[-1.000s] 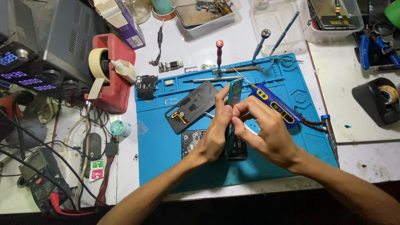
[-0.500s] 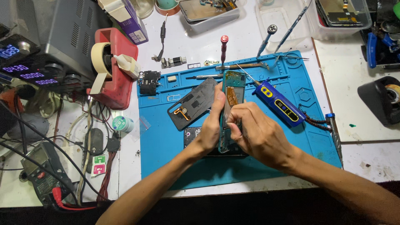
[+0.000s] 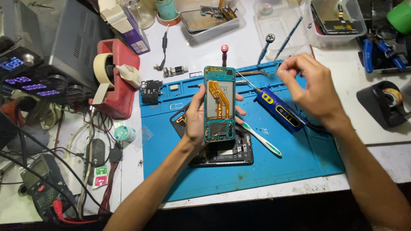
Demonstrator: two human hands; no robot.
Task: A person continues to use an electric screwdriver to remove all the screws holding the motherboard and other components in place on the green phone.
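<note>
left hand [image 3: 198, 122] grips an opened teal phone frame [image 3: 219, 104] upright above the blue mat [image 3: 282, 167]. right hand [image 3: 311, 87], fingers loosely curled and holding nothing, hovers right of the phone frame, over a blue-yellow tool [image 3: 280, 109].

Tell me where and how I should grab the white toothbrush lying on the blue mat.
Probably by the white handle of the toothbrush, near its middle, coming from above and pinching across its narrow width. It lies flat on the blue mat, slanting down to the right, with its lower end free. The upper end runs close under the opened phone in the left hand, so that end is crowded.
</note>
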